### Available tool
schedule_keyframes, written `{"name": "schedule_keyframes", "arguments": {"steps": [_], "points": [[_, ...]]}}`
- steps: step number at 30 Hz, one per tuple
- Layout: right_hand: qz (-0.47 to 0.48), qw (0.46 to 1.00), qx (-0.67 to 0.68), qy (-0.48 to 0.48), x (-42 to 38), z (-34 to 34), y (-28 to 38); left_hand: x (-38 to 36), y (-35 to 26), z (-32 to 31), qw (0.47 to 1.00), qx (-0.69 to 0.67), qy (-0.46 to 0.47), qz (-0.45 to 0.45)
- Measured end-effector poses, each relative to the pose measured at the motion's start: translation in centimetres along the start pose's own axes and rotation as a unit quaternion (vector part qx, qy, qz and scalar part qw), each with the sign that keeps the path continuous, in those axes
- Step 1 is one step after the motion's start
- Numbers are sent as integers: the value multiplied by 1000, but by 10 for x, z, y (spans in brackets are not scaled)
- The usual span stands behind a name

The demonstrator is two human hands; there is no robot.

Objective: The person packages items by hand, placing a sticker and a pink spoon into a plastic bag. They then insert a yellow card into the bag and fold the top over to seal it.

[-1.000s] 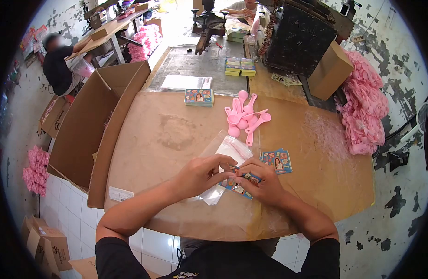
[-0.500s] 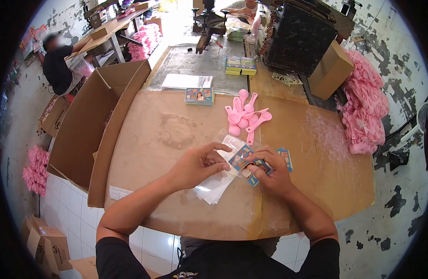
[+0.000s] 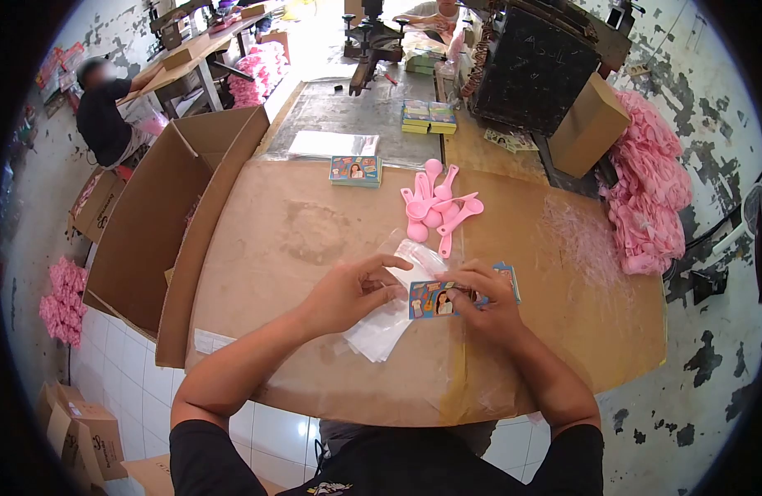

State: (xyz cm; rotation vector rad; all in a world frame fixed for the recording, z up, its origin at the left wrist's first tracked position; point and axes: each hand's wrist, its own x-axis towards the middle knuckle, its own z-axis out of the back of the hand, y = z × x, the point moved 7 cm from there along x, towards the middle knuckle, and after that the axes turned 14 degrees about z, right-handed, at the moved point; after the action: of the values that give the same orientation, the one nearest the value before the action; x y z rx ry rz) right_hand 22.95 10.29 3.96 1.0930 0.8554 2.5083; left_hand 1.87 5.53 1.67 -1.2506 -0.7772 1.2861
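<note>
My right hand (image 3: 490, 306) pinches a blue printed card (image 3: 433, 301) with a picture of a person on it, thumb on top. The card lies level, its right end covered by my fingers. Thumb and fingers of my left hand (image 3: 358, 291) are curved and apart, just left of the card, with nothing visible between them. Beneath both hands lies a fan of clear plastic bags (image 3: 379, 337). More blue cards (image 3: 506, 279) show behind my right hand. Beyond the bags is a pile of pink measuring spoons (image 3: 434, 202).
A card stack (image 3: 355, 171) and a pile of clear bags (image 3: 334, 144) sit farther back. An open cardboard box (image 3: 170, 223) stands left. Thin plastic film (image 3: 592, 240) and pink bundles (image 3: 645, 186) lie right. A co-worker (image 3: 108, 112) sits at the far left.
The card in my right hand has turned from a slant to level, its printed face now plainly visible. My left hand has hardly moved.
</note>
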Motion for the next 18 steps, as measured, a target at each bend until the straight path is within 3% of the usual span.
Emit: {"name": "schedule_keyframes", "arguments": {"steps": [3, 6, 9, 15, 18], "points": [[-7, 1000, 0, -16, -2, 0, 0, -3, -2, -4, 999, 46, 9, -1], [-55, 987, -10, -152, -8, 14, -9, -5, -6, -4, 998, 47, -2, -37], [-86, 959, 103, -251, -9, 14, -16, -4, -5, -3, 999, -10, -2, -33], [-85, 993, 5, -80, -10, 6, -19, -7, -14, 2, 999, -9, -23, -35], [-81, 980, 107, -150, -9, 5, -11, -6, -13, 3, 999, 1, -36, -37]]}}
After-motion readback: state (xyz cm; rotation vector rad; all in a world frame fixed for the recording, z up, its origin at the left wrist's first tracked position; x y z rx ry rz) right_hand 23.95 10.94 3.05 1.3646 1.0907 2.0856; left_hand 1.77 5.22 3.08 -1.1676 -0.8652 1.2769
